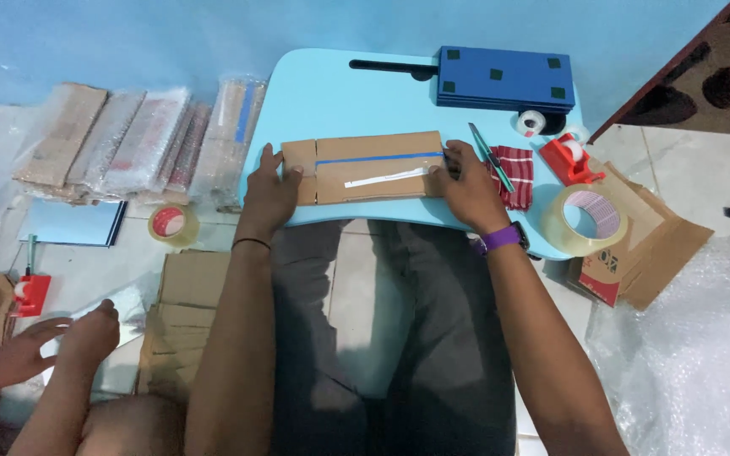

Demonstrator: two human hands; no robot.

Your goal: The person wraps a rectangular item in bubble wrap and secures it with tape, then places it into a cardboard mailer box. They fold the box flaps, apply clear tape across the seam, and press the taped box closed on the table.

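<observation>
A flat brown cardboard piece (pixel 375 165) with a blue stripe and a white adhesive strip lies across a light blue lap table (pixel 340 93). My left hand (pixel 269 187) presses on its left end, fingers spread over the flap. My right hand (pixel 466 181), a purple band on its wrist, presses on the right end. Neither hand grips anything; both lie flat on the cardboard.
On the table: a dark blue box (pixel 504 78), a green cutter (pixel 490 156), a red striped cloth (pixel 515 176), a red tape dispenser (pixel 569 158), a clear tape roll (pixel 586 219). Wrapped packets (pixel 128 139) and stacked cardboard (pixel 181 317) lie left; another person's hands (pixel 69 333) at lower left.
</observation>
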